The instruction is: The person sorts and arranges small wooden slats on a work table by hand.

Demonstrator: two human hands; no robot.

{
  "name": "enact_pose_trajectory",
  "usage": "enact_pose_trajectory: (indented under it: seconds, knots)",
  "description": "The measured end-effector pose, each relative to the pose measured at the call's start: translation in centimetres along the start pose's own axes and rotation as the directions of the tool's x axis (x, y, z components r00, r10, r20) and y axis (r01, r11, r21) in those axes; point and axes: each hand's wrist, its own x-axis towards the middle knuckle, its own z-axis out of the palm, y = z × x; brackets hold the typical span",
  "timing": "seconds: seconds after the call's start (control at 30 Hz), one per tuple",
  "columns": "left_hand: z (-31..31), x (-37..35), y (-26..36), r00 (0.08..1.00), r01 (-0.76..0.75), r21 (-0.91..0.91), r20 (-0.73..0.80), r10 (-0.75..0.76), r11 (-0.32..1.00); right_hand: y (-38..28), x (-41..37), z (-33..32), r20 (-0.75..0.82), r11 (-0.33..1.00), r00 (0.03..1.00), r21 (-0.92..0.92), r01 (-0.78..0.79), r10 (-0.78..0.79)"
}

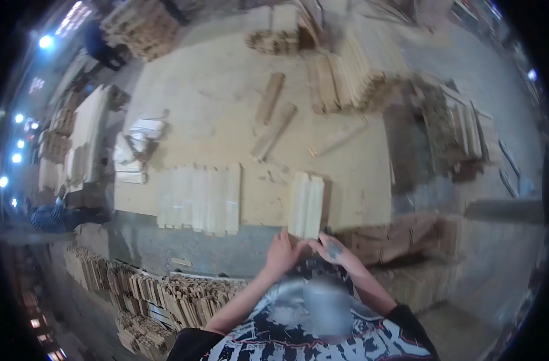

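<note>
A small bundle of pale wooden boards (pixel 307 204) lies at the front edge of a large plywood table (pixel 196 90). At the bundle's near end, my left hand (pixel 283 253) touches the left corner, its fingers bent around the end. On the right corner of the same end is my right hand (pixel 333 248), with the fingers partly hidden. Both hands are close together, thumbs almost meeting below the boards. Left of the bundle, a row of pale boards (pixel 199 198) lies side by side along the table's front edge.
Loose boards (pixel 274 132) lie mid-table. Stacked boards (pixel 370 60) stand at the back right, white wrapped pieces (pixel 145 135) at the left. Below the table's front edge are many upright wooden pieces (pixel 184 295). A person in blue (pixel 46 218) is at the far left.
</note>
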Motion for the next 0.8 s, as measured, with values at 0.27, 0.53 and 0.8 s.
enact_pose_trajectory:
  seconds: [0.27,0.53,0.8]
  knots:
    - [0.3,0.2,6.7,0.967,0.018,0.174,-0.253,0.027,0.985,3.7,1.0,0.3,0.305,0.436,0.949,0.845,-0.308,0.079]
    - [0.3,0.9,7.2,0.961,0.195,0.292,-0.247,-0.123,0.936,0.6,3.6,-0.1,0.347,0.356,0.935,0.886,-0.298,-0.081]
    - [-1.6,1.9,4.8,0.971,0.167,0.128,-0.195,-0.141,0.978,2.6,4.7,1.0,0.371,0.460,0.922,0.842,-0.283,-0.110]
